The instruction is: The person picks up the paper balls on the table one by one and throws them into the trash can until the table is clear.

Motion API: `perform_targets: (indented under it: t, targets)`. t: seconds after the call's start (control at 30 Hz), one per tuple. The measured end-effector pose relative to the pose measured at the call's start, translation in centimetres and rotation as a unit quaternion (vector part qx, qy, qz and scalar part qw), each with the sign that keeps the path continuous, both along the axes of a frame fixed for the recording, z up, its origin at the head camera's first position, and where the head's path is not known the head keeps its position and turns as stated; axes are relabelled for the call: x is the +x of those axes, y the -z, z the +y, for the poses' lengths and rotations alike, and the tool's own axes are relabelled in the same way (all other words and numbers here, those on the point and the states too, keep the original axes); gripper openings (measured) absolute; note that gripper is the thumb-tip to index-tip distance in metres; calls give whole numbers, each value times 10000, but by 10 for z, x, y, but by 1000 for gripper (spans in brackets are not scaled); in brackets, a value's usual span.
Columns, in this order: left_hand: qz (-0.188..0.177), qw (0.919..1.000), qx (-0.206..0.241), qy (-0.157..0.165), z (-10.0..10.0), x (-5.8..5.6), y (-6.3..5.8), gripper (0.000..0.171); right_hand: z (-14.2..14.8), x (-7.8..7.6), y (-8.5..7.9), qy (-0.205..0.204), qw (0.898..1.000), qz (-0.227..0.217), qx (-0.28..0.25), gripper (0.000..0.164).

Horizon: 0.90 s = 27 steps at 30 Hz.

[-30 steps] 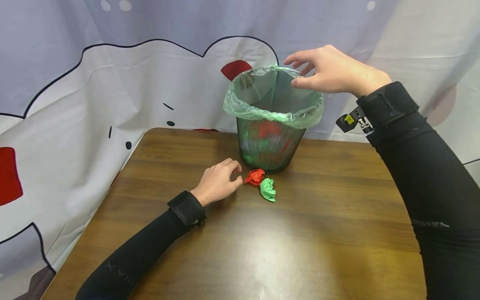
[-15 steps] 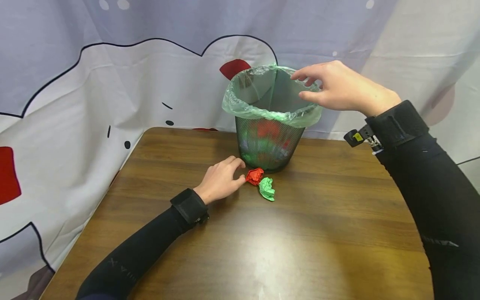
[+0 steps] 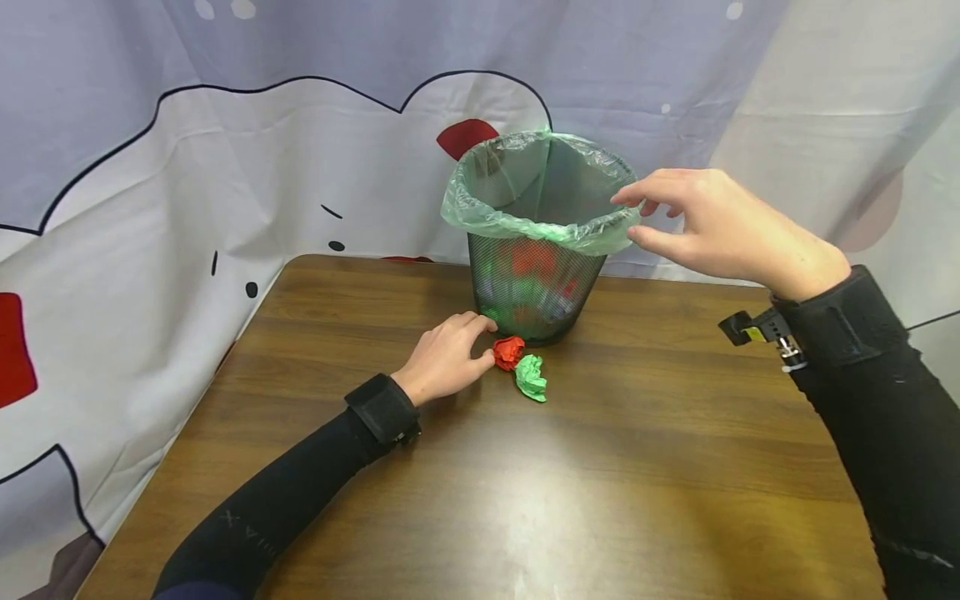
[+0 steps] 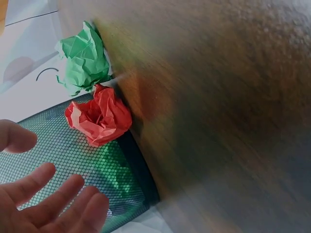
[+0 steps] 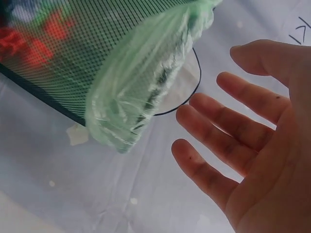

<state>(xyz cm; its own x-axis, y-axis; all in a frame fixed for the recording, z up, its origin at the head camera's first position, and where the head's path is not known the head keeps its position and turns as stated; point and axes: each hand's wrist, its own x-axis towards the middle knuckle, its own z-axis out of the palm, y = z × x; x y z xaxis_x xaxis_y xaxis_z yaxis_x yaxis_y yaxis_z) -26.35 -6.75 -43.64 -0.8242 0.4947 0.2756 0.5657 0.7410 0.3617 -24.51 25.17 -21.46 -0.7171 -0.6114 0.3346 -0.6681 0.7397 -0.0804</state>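
Note:
A crumpled red paper ball (image 3: pixel 509 353) and a crumpled green paper ball (image 3: pixel 531 378) lie side by side on the table, just in front of a mesh wastebasket (image 3: pixel 525 287). My left hand (image 3: pixel 448 357) is beside the red ball with thumb and fingers spread apart; in the left wrist view a gap shows between the fingers and the red paper ball (image 4: pixel 99 116). Beside the basket's right rim hovers my right hand (image 3: pixel 712 221), its fingers relaxed and holding nothing. A green plastic liner (image 5: pixel 141 82) folds over the rim near those fingertips.
Red and other coloured pieces show through the basket's mesh. The wooden table (image 3: pixel 600 483) stretches toward me. Behind it hangs a printed cloth (image 3: pixel 262 167), close to the back of the basket.
My right hand has moved right and downward, from over the basket's opening to beside its rim. The left hand has edged rightward, closer to the red paper ball.

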Motion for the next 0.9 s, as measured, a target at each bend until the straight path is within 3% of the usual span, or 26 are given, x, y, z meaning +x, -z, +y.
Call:
perform_targets:
  t: [0.43,0.63,0.9]
  targets:
    - [14,9996,-24,282,6,-1,2,37,9,27,40,-90,9998,-133,-150,33]
    - [166,9975,-393,564,10,-4,1,38,10,37,59,-62,9991,-396,-116,33]
    - [224,9928,-942,701,16,-10,-2,42,10,38,79,-201,9981,-562,-169,32]
